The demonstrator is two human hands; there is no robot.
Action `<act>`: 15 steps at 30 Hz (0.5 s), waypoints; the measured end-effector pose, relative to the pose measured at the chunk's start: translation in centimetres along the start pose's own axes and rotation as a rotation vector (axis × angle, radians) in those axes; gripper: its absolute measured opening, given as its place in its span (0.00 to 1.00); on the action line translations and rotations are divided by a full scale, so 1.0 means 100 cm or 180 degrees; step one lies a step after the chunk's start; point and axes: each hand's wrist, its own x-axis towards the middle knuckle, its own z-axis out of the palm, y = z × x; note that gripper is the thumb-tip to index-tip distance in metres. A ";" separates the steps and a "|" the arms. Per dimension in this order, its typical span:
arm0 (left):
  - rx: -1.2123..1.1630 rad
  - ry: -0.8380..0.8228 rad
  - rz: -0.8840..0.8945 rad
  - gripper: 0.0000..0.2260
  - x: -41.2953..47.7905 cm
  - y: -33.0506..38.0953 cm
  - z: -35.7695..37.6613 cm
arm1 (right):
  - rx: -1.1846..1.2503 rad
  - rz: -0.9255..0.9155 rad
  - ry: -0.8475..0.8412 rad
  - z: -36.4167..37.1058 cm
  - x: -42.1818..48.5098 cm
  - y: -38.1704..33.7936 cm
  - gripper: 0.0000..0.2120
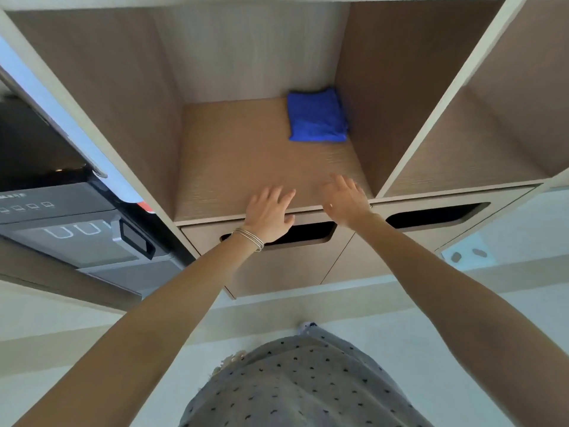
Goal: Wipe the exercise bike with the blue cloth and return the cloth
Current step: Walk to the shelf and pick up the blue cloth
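Blue folded microfibre cloth (317, 116) sits at the back right corner of the wooden cubby shelf (246, 167), against the side wall. Left hand (268, 211) and right hand (346, 197) hover at the shelf's front edge, fingers spread, holding nothing. Soft, light, floppy by the look of it; pinch the near folded edge.

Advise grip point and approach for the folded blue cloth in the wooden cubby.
Take the folded blue cloth at its near folded edge, coming straight in from the open front of the wooden cubby. It lies flat in the back right corner with the right wall alongside it, so a side approach looks blocked. The right hand is probably better placed than the left hand; both are open at the shelf's front edge.
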 end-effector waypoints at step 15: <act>-0.0019 0.0133 -0.0395 0.28 0.052 0.016 -0.017 | -0.0023 -0.0459 -0.0297 -0.016 0.120 0.038 0.27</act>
